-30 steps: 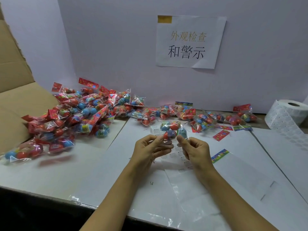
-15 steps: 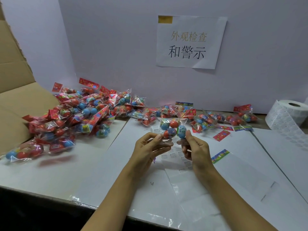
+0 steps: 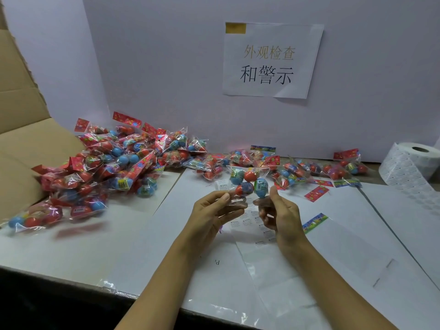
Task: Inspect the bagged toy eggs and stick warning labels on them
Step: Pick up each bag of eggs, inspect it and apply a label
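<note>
A factory inspection station is indicated by a printed white paper sign (image 3: 271, 60), a white label roll (image 3: 412, 163) and heaped clear-bagged toy eggs (image 3: 114, 163).

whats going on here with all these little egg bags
A person is holding one bag of toy eggs up over the table, the left hand and right hand each pinching its lower edge. A big pile of bagged eggs waits at the left, a label strip lies under the hands, and a label roll sits at the right.

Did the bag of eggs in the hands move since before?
Yes. The bag of eggs turned more upright, its eggs rising toward the wall sign.
</note>
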`<move>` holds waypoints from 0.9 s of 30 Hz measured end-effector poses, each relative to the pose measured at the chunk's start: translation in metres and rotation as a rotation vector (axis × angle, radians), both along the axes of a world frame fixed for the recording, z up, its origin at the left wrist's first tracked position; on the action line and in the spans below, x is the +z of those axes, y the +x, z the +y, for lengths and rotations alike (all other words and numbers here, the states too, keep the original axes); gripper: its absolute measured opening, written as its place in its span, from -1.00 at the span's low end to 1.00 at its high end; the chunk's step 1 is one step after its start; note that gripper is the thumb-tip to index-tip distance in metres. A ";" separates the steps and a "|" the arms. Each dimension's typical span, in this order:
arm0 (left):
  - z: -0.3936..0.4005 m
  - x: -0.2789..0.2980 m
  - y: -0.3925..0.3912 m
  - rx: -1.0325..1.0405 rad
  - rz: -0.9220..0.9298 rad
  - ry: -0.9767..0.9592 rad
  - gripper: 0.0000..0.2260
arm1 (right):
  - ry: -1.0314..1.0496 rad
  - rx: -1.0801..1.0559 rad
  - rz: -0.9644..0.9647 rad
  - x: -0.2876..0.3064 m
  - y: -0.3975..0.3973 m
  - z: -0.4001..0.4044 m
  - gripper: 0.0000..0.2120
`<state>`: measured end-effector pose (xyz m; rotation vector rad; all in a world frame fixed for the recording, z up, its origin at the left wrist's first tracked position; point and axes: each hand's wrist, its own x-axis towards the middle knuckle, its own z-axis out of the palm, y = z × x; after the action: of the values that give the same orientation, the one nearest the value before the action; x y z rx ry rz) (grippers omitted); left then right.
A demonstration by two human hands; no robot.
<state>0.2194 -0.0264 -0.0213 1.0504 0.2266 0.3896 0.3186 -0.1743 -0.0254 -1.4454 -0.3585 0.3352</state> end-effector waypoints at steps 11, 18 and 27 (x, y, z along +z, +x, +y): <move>-0.005 -0.010 -0.001 -0.139 0.020 0.191 -0.94 | -0.075 0.008 0.010 0.005 0.012 -0.011 -0.44; -0.008 -0.011 0.002 0.054 0.144 0.349 -0.59 | -0.110 0.184 -0.036 0.004 0.007 -0.011 -0.60; -0.004 -0.016 0.001 0.042 0.113 0.406 -0.87 | -0.132 0.276 -0.101 0.000 0.001 -0.008 -0.68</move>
<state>0.2203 -0.0305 -0.0372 1.4709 0.2780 0.4243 0.3197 -0.1822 -0.0255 -1.5481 -0.6300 0.5170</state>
